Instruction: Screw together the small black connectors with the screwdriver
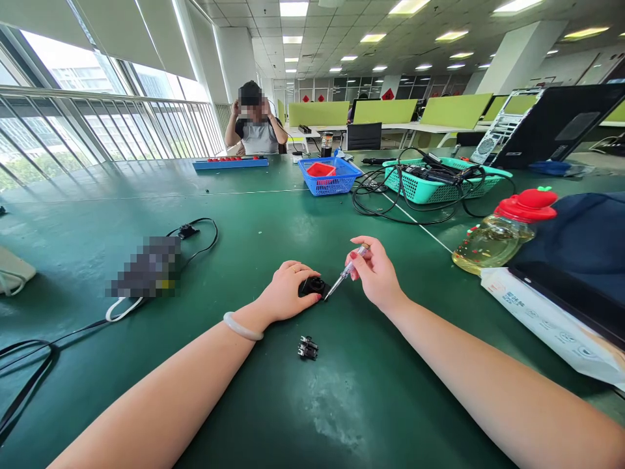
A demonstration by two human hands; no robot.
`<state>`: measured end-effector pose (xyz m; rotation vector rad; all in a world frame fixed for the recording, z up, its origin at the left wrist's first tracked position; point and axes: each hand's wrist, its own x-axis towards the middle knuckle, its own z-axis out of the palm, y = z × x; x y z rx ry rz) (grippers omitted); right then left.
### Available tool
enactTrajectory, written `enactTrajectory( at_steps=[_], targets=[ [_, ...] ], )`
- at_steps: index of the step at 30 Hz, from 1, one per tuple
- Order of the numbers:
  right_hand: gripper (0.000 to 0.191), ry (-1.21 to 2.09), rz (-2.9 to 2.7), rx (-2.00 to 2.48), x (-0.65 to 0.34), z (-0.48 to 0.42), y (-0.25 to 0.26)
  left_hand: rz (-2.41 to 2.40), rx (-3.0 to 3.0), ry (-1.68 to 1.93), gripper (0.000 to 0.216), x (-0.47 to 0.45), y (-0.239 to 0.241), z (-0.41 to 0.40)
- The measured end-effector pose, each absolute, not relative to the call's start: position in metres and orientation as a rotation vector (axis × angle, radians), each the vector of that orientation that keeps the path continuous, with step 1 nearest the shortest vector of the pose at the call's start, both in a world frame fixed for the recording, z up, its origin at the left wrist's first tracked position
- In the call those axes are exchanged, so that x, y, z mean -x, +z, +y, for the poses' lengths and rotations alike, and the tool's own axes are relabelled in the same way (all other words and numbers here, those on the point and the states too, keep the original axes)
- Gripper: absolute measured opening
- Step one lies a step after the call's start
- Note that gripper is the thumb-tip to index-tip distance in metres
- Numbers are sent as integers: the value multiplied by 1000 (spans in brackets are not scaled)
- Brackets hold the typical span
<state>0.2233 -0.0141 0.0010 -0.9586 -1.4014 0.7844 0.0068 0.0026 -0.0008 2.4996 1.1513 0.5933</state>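
Observation:
My left hand [286,291] is closed over a small black part [314,285] with a round feature on top, pressing it against the green tabletop; the fingers cover much of it, and I cannot tell its kind. In my right hand [379,279] is a slim screwdriver [338,281] with a clear handle, pinched between the fingers. It slants down to the left, its tip at the right edge of the black part. Whether the tip sits in a screw is too small to tell. Closer to me lies a little cluster of black and silver pieces [308,348].
A blurred dark object [149,267] with cables lies left. Beyond are a blue basket [326,185], a green basket [424,190] of cables, and a blue tray [231,164]. A red-lidded bottle [500,234] and white packet [551,322] lie right. A person [261,138] sits opposite.

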Motion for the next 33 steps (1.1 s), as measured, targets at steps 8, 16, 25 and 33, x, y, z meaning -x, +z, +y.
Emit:
enactTrajectory(
  at_steps=[8, 16, 25, 33],
  targets=[
    [28, 391, -1657, 949, -222, -27, 3, 1093, -2490, 555, 54, -6, -1, 0],
    [22, 170, -1961, 875, -219, -36, 14, 1054, -2541, 597, 44, -6, -3, 4],
    [29, 11, -2064, 713, -212, -42, 18, 1091, -2529, 586, 45, -5, -1, 6],
    [30, 102, -1704, 1198, -218, -35, 13, 1029, -2440, 559, 55, -4, 4, -1]
  ],
)
